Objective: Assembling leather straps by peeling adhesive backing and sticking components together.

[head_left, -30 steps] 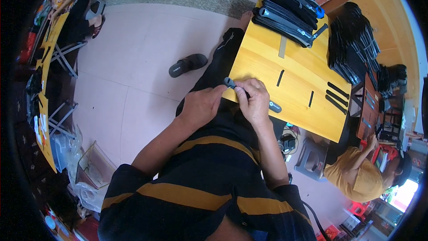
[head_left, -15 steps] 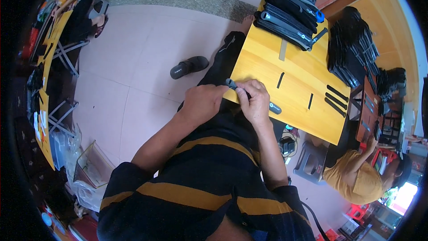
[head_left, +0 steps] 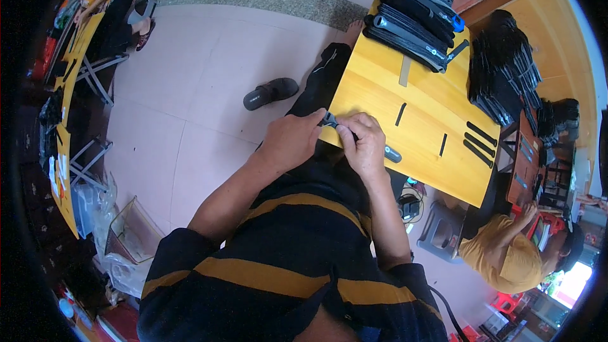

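Note:
At the near left corner of the yellow table, both of my hands work on a small dark grey strap-like piece with a rounded end. My left hand is closed, its fingertips pinching the left end. My right hand pinches the other side between thumb and fingers, hiding much of the piece. Beside the right hand lies a grey rounded tab. Two short black strips lie farther in, and several longer black strips are lined up toward the right edge.
A stack of black and grey straps stands on the far part of the table, near a flat brownish strip. Another black pile is to its right. A person in a yellow shirt sits at right. A slipper lies on the floor.
My left fingertips have shifted up onto the end of the grey piece, which has turned slightly. My right hand keeps its grip in nearly the same place.

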The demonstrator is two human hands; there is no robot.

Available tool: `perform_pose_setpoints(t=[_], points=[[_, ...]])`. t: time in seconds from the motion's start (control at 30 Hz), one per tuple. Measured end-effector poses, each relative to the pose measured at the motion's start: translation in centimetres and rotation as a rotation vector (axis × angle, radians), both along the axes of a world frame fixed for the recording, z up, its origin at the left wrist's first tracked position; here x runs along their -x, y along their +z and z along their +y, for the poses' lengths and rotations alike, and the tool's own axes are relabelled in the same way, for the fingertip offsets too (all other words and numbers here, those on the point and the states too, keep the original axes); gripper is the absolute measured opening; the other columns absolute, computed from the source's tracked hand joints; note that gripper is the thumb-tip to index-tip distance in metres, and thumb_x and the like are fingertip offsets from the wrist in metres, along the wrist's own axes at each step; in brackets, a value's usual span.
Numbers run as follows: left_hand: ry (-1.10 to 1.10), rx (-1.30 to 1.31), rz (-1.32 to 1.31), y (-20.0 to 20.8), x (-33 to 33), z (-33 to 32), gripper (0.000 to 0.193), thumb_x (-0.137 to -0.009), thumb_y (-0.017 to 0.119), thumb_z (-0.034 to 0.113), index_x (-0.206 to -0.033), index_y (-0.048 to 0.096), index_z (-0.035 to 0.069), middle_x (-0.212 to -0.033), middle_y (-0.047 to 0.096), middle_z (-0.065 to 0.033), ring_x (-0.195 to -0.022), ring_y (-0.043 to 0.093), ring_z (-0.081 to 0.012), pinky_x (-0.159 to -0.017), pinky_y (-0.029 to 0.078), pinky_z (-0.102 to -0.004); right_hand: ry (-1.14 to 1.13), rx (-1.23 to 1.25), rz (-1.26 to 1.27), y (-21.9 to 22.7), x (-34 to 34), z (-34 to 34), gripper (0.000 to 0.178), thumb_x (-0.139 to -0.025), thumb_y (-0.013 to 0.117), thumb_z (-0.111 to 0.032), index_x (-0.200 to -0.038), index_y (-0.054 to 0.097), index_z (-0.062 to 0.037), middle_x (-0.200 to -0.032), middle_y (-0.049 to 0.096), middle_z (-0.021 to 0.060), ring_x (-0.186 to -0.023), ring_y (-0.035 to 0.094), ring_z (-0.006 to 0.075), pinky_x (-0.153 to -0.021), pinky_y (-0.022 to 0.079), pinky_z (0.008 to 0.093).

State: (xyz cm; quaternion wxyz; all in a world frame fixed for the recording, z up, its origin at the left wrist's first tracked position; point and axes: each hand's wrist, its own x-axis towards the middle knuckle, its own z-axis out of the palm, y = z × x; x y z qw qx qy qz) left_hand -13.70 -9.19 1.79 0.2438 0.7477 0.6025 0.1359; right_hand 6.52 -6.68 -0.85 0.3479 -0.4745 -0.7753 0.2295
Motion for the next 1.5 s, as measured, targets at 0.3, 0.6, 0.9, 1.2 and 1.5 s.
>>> perform_pose_setpoints(t=[0.3, 0.6, 0.9, 1.2, 1.5], points=[[0.016, 0.022, 0.026, 0.6, -0.2, 0.2, 0.037, -0.102, 0.06, 0.022, -0.137, 0.067, 0.011, -0.086, 0.074, -0.0179, -0.077, 0.072, -0.0369, -0.071, 0.057, -0.0494, 0.016, 0.047, -0.033, 0.3, -0.4, 0.4, 0.011, -0.09, 0.073, -0.005, -0.099, 0.079, -0.0029, -0.088, 0.069, 0.0132, -0.087, 0.068, 0.0324, -0.082, 0.054, 0.0413], [0.085, 0.051, -0.113, -0.5, 0.1, -0.5, 0.038, -0.102, 0.063, 0.021, -0.138, 0.067, 0.01, -0.084, 0.074, -0.0175, -0.075, 0.072, -0.0345, -0.069, 0.056, -0.0462, 0.012, -0.004, -0.001, 0.2, -0.1, 0.0, 0.009, -0.09, 0.073, -0.006, -0.098, 0.078, -0.0035, -0.087, 0.067, 0.013, -0.085, 0.066, 0.0334, -0.079, 0.054, 0.0428], [0.098, 0.076, -0.261, -1.2, 1.1, 0.0, 0.034, -0.099, 0.066, 0.015, -0.133, 0.073, 0.016, -0.087, 0.076, -0.0149, -0.073, 0.072, -0.0317, -0.069, 0.056, -0.041, 0.013, 0.033, -0.009, 0.4, -0.2, 0.2, 0.01, -0.091, 0.073, -0.005, -0.098, 0.079, -0.0019, -0.088, 0.07, 0.0139, -0.086, 0.068, 0.0317, -0.081, 0.054, 0.0409], [0.087, 0.079, -0.336, -2.6, 1.8, -0.1, 0.033, -0.099, 0.066, 0.015, -0.131, 0.074, 0.017, -0.086, 0.076, -0.0135, -0.071, 0.072, -0.0278, -0.07, 0.055, -0.0385, 0.026, 0.024, -0.019, 0.3, -0.2, 0.1, 0.01, -0.091, 0.073, -0.005, -0.098, 0.079, -0.0014, -0.087, 0.069, 0.014, -0.085, 0.068, 0.032, -0.08, 0.054, 0.0402], [0.07, 0.013, -0.405, -3.2, 2.0, -0.2, 0.032, -0.099, 0.063, 0.015, -0.129, 0.075, 0.018, -0.094, 0.077, -0.0151, -0.081, 0.072, -0.0343, -0.075, 0.056, -0.0424, 0.043, 0.004, -0.003, -0.2, -0.2, -0.1, 0.01, -0.091, 0.072, -0.006, -0.099, 0.078, -0.0044, -0.089, 0.068, 0.0132, -0.087, 0.066, 0.0336, -0.08, 0.054, 0.043]])
